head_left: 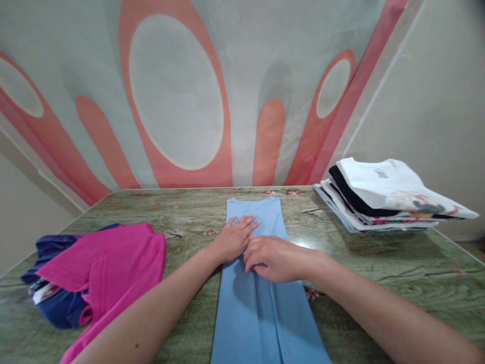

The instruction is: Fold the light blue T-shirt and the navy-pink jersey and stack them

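Observation:
A light blue shirt lies on the table, folded lengthwise into a long strip with its curved neckline at the far end. Flat on its upper part rests my left hand, fingers stretched out and pointing away. Just nearer to me, my right hand touches the middle of the strip with bent fingers. Its thumb and fingers come together at the cloth, and the fingertips are partly hidden. The two hands meet at the fingers. Below them, folded edges run down the shirt's middle.
On the wood-patterned table, a loose pink garment lies at the left over dark blue clothing. A stack of folded clothes with a white T-shirt on top stands at the back right. A patterned wall covering rises behind.

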`<control>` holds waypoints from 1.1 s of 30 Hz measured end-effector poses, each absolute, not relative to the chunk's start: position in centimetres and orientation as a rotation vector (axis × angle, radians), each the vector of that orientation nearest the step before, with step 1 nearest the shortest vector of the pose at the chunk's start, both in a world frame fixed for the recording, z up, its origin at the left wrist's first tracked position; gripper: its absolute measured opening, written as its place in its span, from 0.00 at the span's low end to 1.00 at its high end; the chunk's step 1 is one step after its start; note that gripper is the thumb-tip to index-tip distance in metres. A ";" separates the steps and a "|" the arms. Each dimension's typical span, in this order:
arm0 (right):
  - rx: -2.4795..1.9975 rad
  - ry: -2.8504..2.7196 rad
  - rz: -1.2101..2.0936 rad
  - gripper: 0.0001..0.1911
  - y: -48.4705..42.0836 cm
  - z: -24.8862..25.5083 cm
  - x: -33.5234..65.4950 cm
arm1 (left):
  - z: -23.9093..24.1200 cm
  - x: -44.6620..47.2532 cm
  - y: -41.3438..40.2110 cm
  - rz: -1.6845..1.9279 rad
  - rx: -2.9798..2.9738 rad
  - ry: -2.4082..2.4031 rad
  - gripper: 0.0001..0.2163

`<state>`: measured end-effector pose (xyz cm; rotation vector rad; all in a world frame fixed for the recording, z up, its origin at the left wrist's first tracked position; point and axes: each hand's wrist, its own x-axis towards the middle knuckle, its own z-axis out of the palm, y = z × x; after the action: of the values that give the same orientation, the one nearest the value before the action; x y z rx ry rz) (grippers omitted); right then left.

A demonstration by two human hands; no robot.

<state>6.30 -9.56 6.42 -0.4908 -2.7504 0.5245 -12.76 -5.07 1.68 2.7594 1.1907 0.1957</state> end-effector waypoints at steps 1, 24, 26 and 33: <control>-0.529 -2.749 0.494 0.14 -9.8 6.6 6.2 | 1.6 -12.8 -5.1 0.200 2.764 1.184 0.22; -1.123 -2.410 0.322 0.19 -16.8 3.6 12.3 | 3.6 -14.3 -15.7 0.099 2.748 1.272 0.27; -1.165 -2.472 0.291 0.19 -16.5 2.7 12.6 | 3.4 -13.9 -16.1 0.082 2.747 1.280 0.27; -0.930 -2.724 0.583 0.17 -25.8 7.4 12.9 | 7.8 -14.5 -23.2 0.007 2.583 0.946 0.24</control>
<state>12.88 -25.78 7.41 -0.9305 -2.7240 0.5832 -14.55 -23.20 7.81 2.5833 0.9464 0.0069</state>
